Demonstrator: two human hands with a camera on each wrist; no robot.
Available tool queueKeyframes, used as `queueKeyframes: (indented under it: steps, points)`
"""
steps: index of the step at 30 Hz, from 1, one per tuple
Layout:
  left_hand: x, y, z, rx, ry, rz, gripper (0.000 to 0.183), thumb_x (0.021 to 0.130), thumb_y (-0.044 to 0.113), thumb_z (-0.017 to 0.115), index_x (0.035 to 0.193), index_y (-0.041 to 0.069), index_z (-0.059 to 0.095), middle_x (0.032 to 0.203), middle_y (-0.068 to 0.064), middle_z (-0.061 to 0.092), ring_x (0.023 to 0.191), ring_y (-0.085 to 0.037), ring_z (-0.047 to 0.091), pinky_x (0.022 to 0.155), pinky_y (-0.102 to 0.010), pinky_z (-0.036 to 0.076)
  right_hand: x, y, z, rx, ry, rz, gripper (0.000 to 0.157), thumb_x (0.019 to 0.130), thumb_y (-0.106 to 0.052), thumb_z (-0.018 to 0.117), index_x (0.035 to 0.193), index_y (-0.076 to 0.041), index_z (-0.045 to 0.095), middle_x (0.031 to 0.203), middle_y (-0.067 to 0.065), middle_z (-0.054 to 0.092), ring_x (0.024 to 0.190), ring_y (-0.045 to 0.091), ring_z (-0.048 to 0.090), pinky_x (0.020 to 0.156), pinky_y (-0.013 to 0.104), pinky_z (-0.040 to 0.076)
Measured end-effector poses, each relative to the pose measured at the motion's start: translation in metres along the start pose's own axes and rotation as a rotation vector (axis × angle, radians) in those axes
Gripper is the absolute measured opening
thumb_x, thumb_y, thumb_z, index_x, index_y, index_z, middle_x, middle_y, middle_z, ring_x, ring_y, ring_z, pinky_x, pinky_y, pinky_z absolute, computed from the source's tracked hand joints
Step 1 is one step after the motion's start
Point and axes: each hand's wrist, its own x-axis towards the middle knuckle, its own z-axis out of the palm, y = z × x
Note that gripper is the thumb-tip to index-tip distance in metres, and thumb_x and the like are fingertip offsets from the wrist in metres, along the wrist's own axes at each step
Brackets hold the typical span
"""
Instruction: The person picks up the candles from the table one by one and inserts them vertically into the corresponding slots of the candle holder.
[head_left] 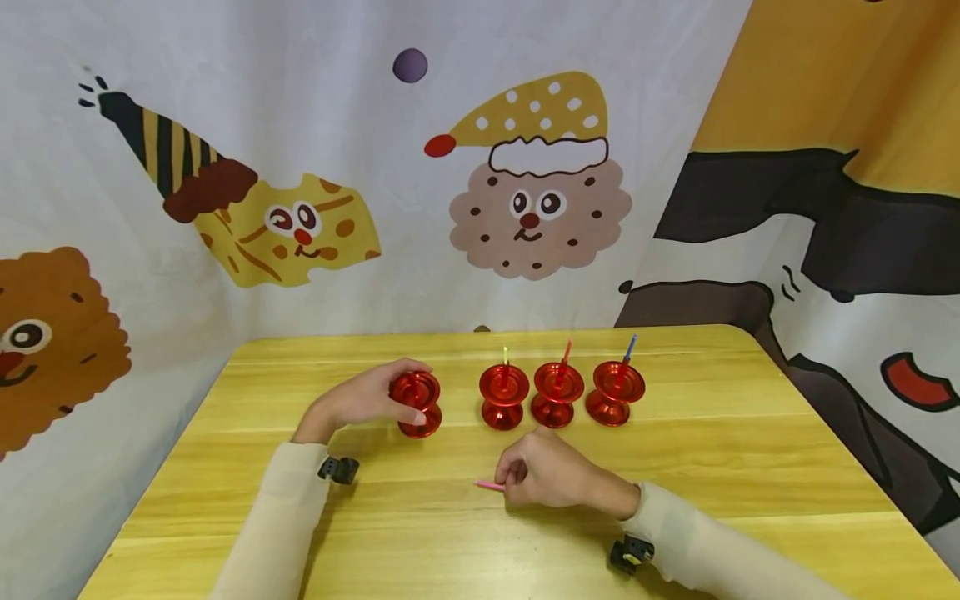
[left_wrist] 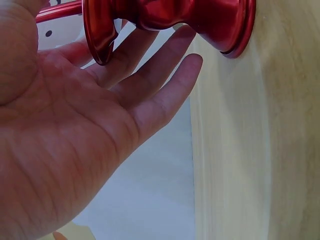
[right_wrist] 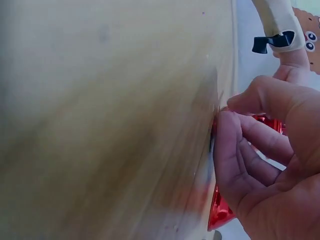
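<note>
On the left side of the table, my left hand (head_left: 375, 396) holds a red metallic candle holder (head_left: 420, 425), thumb at its front and fingers behind. Up close in the left wrist view, the holder (left_wrist: 165, 12) lies across the fingers, its dish edge near the palm and a thin red rod (left_wrist: 60, 11) rising from the dish. Low over the front of the table, my right hand (head_left: 551, 475) pinches one end of a thin pink candle (head_left: 490, 485); the other end points left. In the right wrist view the fingertips hide that candle.
Three more red holders stand in a row right of centre: one with a yellow candle (head_left: 506, 356), one with a red candle (head_left: 567, 351), one with a blue candle (head_left: 630, 347). The wood-look table (head_left: 420, 542) backs onto a cartoon-printed cloth (head_left: 330, 100).
</note>
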Motion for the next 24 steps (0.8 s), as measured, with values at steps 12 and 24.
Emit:
queueKeyframes:
  steps: [12,24]
  points:
    - [0.009,0.004,0.013,0.07,0.043,0.013,0.069,0.081,0.029,0.083,0.14,0.023,0.048,0.122,-0.002,0.06,0.109,-0.021,0.06,0.088,-0.039,0.053,0.007,-0.003,-0.008,0.019,0.139,-0.126,0.015,0.071,0.001,0.073,0.079,-0.012,0.072,0.07,-0.014,0.062,0.062,-0.001,0.058,0.054,0.015,0.05]
    - [0.019,0.006,0.026,0.044,0.065,0.057,0.079,0.079,0.032,0.084,0.145,0.022,0.042,0.128,-0.002,0.059,0.114,-0.019,0.059,0.091,-0.038,0.052,0.03,-0.014,-0.02,0.101,0.243,-0.067,0.018,0.073,0.001,0.068,0.076,-0.016,0.064,0.07,-0.011,0.062,0.063,0.005,0.06,0.057,0.023,0.053]
